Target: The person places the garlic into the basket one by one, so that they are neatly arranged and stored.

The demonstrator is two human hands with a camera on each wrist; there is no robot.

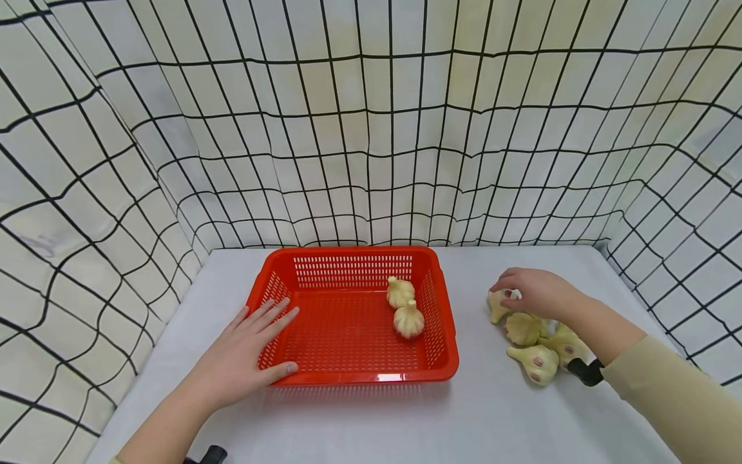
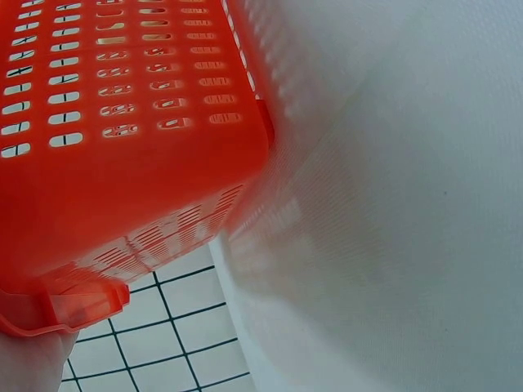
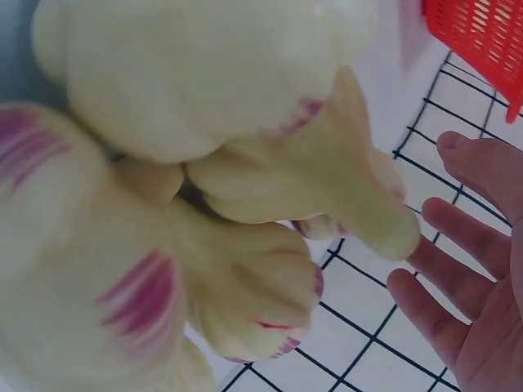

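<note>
A red plastic basket [image 1: 351, 377] sits on the white table, with two garlic bulbs [image 1: 409, 319] at the right side inside it. My left hand [image 1: 246, 354] lies across the basket's left rim, fingers straight and spread; the left wrist view shows the basket's outer wall [image 2: 139, 171] close up. To the right of the basket is a pile of several garlic bulbs [image 1: 538, 365], cream with purple streaks. My right hand [image 1: 536, 291] is above the pile, beside its far-left bulb [image 1: 496, 307]. In the right wrist view its fingers are apart, near a bulb's stem [image 3: 384, 220]; whether they touch is unclear.
Black netting [image 1: 371, 154] over white walls encloses the far side and both sides of the table [image 1: 371, 425]. A strip of white tabletop lies between the basket and the garlic pile.
</note>
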